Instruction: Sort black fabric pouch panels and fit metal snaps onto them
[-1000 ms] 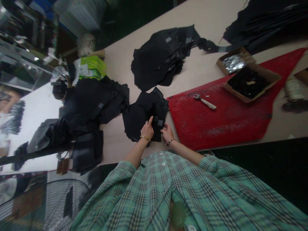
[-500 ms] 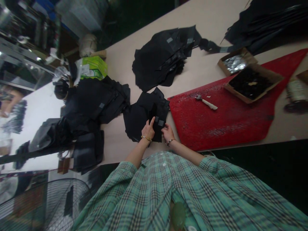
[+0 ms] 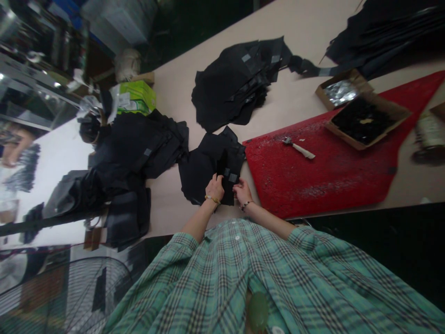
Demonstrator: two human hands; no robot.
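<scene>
While my left hand (image 3: 214, 189) rests, fingers bent, on black pieces (image 3: 196, 169) on the worktop (image 3: 163, 204), my right hand (image 3: 243, 191) curls at their edge beside the red board (image 3: 323, 178), whether either grips I cannot tell.

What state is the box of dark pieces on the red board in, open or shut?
Open. No lid covers the box, and the dark pieces inside show from above.

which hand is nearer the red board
Right. The right hand is at the right edge of the black pieces, just left of the red board; the left hand is farther left, over those pieces.
</scene>
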